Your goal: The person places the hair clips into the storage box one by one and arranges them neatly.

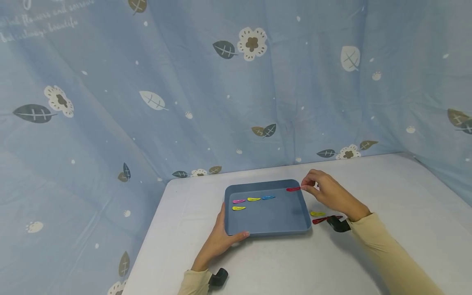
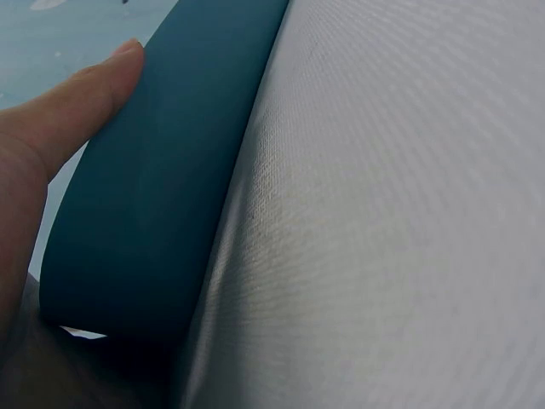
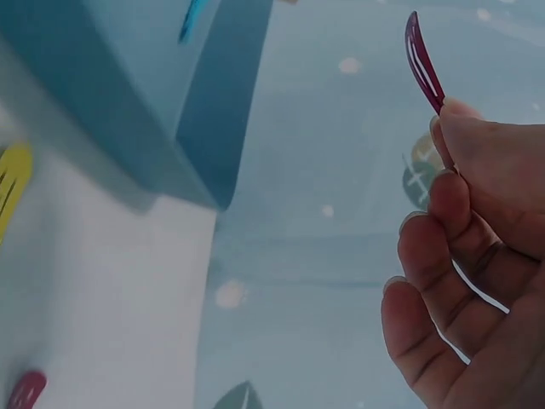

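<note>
A red snap hair clip (image 1: 293, 189) is pinched by one end between the thumb and index finger of my right hand (image 1: 326, 191). Its free end points left over the back right corner of the blue-grey tray (image 1: 273, 223). My left hand (image 1: 220, 237) holds the tray's front left corner, thumb along the front wall and fingers at the left side. Lying in the tray are a pink hair clip (image 1: 239, 201), a yellow hair clip (image 1: 253, 199) and a blue hair clip (image 1: 268, 197) in a row, with another yellow hair clip (image 1: 239, 208) in front.
Right of the tray, a yellow hair clip (image 1: 317, 213) and a red hair clip (image 1: 320, 220) lie on the white table (image 1: 280, 262), near the right wrist and its black camera (image 1: 339, 224). A blue patterned curtain (image 1: 206, 102) hangs behind the table.
</note>
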{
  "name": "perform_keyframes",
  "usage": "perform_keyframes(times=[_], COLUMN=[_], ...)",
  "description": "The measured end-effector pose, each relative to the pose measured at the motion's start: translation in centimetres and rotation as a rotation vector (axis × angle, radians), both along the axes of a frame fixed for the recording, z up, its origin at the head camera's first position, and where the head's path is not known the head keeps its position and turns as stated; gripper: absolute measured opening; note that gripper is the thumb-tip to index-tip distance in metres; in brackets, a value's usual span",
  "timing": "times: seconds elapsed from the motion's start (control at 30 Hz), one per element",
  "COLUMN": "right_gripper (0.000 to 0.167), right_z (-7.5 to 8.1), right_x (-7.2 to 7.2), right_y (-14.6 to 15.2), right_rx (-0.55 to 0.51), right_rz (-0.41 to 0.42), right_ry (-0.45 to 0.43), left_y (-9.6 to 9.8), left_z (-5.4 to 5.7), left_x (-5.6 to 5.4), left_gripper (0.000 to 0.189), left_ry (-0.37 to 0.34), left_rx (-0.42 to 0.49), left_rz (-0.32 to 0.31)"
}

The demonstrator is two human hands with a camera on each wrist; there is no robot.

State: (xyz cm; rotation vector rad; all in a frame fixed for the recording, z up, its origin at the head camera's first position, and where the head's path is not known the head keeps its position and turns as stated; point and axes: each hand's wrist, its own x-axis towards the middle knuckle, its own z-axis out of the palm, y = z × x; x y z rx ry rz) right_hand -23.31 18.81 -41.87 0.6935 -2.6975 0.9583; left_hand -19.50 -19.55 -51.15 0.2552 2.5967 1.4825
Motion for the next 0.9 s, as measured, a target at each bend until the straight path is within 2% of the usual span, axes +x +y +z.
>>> perform_keyframes(times=[0.33, 0.63, 0.9], right_gripper=[0.005, 0.005, 0.005], right_z=[-0.2, -1.3, -2.1], right_x=[-1.0, -2.2, -3.1], right_y=[-2.8, -5.3, -7.4], right_rx=[-0.070, -0.171, -0.213], right_rz=[0.046, 0.100, 0.112], right_ry=[-0.013, -0.043, -0.059], left_y=[-0.1, -0.2, -0.1], left_z=[-0.1, -0.2, -0.1], left_x=[-0.1, -0.2, -0.1], left_gripper=[0.133, 0.132, 0.132], left_ry=[-0.005, 0.000, -0.001], left_rx=[0.002, 0.017, 0.020], left_rz=[0.003, -0.006, -0.005])
